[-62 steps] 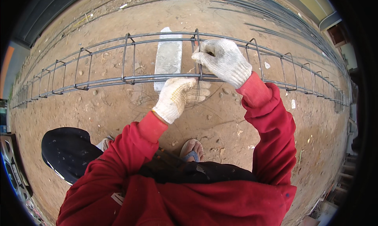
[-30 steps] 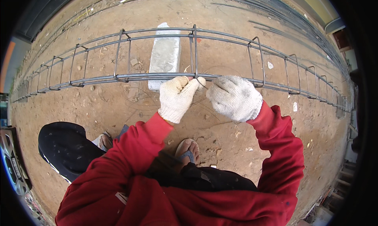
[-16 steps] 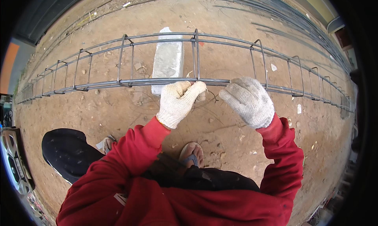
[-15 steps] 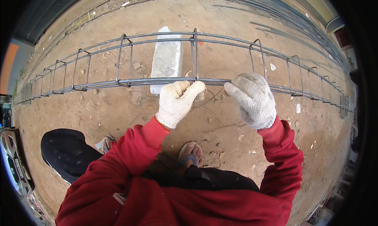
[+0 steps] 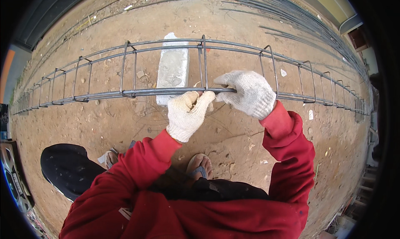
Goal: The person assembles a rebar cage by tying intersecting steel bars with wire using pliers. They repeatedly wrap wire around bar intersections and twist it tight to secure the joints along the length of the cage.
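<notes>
A long cage of steel rebar with square stirrups spans the view from left to right. My left hand, in a cream knit glove, is closed in a pinch right at the cage's near lower bars, below the middle stirrup. Whatever lies between its fingertips is hidden. Just to its right, my gloved right hand reaches over the same bars. Its fingers and thumb are apart, pointing left, with the bars passing between them.
A pale concrete block sits on the dirt ground under and behind the cage. Loose rebar rods lie at the far right. My sandalled foot stands close below the cage. Thin wire curves across the dirt.
My right hand has moved left along the bars, closer to my left hand, and its fingers have spread. My left hand stays pinched at the same stirrup.
</notes>
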